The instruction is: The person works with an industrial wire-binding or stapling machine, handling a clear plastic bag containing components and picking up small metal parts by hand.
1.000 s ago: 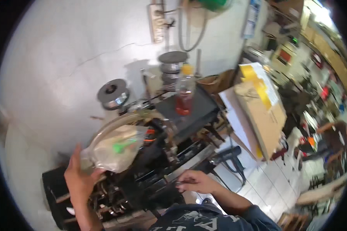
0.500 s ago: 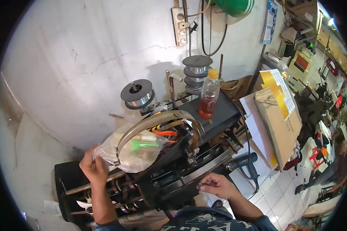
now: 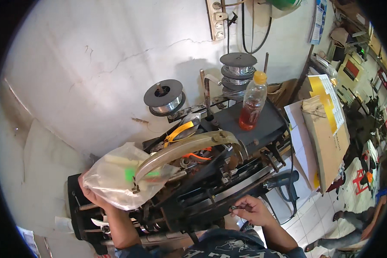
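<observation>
My left hand is closed on the edge of a translucent plastic bag. The bag holds pale and bright green things that I cannot make out. It lies on the left part of a black machine, partly behind a curved metal arm. In front of the machine, my right hand pinches a small dark metal piece between thumb and fingertips. Near the bag, yellow-handled pliers and an orange-handled tool rest among other tools on the machine.
A bottle of red liquid stands on the machine's black top. Wire spools sit along the wall side. To the right are a heat gun, a cardboard package and papers. A person's legs show at far right.
My left hand has drawn the bag leftward, uncovering more of the yellow-handled pliers and other tools. My right hand keeps its pinch. The whole view has shifted.
</observation>
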The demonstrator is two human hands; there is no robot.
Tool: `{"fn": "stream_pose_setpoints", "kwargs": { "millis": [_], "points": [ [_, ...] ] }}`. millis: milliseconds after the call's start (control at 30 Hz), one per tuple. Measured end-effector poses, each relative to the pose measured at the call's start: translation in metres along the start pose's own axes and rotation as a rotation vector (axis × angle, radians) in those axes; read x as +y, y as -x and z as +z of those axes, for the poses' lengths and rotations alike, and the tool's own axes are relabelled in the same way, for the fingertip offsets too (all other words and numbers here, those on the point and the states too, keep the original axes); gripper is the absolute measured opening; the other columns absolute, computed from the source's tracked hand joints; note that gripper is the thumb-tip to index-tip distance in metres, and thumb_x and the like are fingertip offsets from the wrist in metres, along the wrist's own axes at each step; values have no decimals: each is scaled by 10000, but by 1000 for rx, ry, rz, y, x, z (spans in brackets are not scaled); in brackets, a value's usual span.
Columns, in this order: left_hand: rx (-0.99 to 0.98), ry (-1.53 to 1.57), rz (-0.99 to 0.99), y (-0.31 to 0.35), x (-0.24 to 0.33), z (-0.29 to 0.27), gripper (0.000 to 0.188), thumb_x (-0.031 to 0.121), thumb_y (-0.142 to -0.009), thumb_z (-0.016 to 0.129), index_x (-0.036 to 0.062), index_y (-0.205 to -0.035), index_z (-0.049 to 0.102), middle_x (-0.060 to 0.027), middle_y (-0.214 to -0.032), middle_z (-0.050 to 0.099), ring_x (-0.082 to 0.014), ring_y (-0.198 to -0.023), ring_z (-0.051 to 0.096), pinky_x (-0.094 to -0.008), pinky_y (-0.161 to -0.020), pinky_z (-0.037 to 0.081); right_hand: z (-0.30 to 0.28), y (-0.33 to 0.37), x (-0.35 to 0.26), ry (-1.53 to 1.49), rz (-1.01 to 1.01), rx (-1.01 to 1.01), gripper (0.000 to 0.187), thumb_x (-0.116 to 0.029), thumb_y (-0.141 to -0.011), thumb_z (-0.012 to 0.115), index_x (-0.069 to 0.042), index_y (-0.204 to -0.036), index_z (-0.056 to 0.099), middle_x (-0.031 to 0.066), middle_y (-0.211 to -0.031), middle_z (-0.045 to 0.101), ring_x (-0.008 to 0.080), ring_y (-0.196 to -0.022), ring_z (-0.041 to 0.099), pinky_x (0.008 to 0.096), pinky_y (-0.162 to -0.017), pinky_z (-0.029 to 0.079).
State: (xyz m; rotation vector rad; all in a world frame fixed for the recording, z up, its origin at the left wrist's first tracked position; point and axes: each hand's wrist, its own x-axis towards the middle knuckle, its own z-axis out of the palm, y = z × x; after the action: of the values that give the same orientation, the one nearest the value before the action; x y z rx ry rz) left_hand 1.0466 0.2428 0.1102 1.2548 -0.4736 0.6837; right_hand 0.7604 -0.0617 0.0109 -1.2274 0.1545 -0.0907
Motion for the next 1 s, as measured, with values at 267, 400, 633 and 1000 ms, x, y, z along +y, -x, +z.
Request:
{"fn": "stream_pose_setpoints", "kwargs": {
  "millis": [267, 400, 633, 1000],
  "points": [
    [173, 397, -179, 13, 10, -18, 229, 232, -907, 485, 24, -979, 548, -117, -981, 613, -235, -877, 628, -367, -743, 542, 7, -5, -12, -4, 0, 49, 256, -8, -887, 600, 5, -1139, 558, 73, -935, 628, 131, -847, 633, 257, -745, 497],
    [194, 396, -172, 21, 15, -24, 218, 219, -893, 500, 27, -981, 549, -124, -980, 616, -240, -873, 631, -368, -738, 541, -2, -5, -11, 285, 17, -32, 380, -28, -912, 554, 1, -1286, 494, 96, -939, 605, 172, -847, 616, 292, -764, 486],
    [218, 381, -169, 31, 16, -30, 205, 196, -867, 527, 30, -985, 550, -135, -980, 622, -248, -867, 635, -370, -730, 540, 18, -15, -22, 126, 24, 5, 340, -65, -918, 560, 3, -1249, 525, 70, -886, 600, 139, -787, 595, 268, -733, 476],
    [202, 387, -170, 38, 14, -28, 206, 159, -827, 569, 36, -991, 553, -153, -979, 632, -261, -858, 643, -373, -718, 538, 24, -20, -10, 248, 80, 13, 301, -113, -933, 559, -9, -1216, 556, 45, -894, 632, 102, -790, 602, 243, -717, 479]
  ]
}}
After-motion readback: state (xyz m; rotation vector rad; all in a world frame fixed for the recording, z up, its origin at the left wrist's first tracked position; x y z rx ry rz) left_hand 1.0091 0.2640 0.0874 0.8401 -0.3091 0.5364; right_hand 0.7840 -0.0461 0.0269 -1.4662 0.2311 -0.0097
